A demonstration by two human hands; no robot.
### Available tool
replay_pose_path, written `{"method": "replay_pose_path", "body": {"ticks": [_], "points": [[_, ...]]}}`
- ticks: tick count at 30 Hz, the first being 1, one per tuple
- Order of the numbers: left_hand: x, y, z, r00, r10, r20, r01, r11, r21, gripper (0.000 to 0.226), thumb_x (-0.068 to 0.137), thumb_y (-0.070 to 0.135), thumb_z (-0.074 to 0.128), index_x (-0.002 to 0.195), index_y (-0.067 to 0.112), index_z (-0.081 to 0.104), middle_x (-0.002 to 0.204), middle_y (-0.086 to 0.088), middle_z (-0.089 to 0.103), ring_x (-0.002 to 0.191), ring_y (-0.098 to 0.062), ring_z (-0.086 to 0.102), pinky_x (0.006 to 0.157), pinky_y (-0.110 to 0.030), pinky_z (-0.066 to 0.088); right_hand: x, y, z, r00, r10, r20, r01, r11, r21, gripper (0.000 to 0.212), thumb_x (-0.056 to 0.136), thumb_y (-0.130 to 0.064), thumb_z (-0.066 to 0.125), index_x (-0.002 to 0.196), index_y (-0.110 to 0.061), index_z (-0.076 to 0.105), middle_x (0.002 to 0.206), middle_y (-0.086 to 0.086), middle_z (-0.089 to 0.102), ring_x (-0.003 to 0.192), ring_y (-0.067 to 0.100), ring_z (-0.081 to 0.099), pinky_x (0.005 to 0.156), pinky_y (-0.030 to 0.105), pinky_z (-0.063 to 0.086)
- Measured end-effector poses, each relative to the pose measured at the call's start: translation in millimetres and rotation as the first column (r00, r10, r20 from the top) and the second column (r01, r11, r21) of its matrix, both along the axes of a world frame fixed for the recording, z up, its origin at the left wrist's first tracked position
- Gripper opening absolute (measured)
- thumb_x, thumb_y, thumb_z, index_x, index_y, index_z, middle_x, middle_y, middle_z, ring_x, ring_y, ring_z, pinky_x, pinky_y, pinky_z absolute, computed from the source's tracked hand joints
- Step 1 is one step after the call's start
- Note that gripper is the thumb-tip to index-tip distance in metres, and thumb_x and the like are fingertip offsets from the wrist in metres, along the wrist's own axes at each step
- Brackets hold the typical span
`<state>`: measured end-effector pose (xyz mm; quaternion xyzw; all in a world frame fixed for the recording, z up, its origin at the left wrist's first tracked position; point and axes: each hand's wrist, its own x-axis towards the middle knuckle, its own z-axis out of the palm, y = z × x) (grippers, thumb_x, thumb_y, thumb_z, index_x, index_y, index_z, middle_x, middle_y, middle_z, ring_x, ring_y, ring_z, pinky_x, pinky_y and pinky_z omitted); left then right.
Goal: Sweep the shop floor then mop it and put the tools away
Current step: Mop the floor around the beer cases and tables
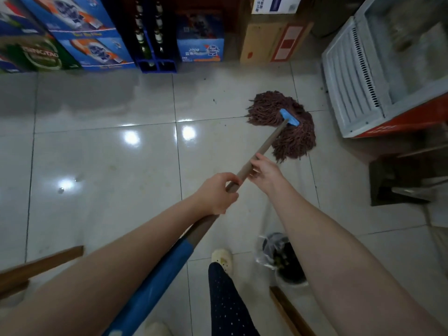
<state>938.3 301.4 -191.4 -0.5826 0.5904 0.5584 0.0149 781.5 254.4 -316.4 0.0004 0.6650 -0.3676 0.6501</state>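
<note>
Floor [109,154] looked wet, a likely slip hazard; left hand [215,192] and right hand [264,170] both gripped the mop handle [266,145].

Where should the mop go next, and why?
Probably a short sweep left: the left hand and right hand both grip the handle, the mop head sits beside the white cooler, and dark specks lie on the tile left of it.
</note>
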Motion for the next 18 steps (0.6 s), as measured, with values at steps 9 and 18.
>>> {"method": "replay_pose_path", "body": {"ticks": [9,18], "points": [[-42,-52,-17,0.999,0.036,-0.030,-0.036,0.999,-0.002,0.029,0.089,0.010,0.053,0.117,0.017,0.055,0.061,0.003,0.048,0.025,-0.004,0.045,0.032,-0.015,0.035,-46,-49,-11,1.000,-0.009,-0.018,0.008,0.999,-0.049,0.053,0.096,-0.002,0.048,0.145,-0.018,0.036,0.122,0.013,0.056,0.095,0.034,0.059,0.099,0.050,0.046],[-17,0,-4,0.988,0.133,-0.081,-0.129,0.991,0.046,0.037,0.087,0.006,0.052,0.123,0.019,0.055,0.064,0.002,0.053,0.029,-0.004,0.046,0.035,-0.017,0.039,-6,0,18,1.000,0.001,-0.017,-0.001,1.000,0.007,0.051,0.102,-0.014,0.040,0.150,-0.027,0.027,0.096,0.001,0.049,0.076,0.033,0.062,0.061,0.041,0.053]]}}
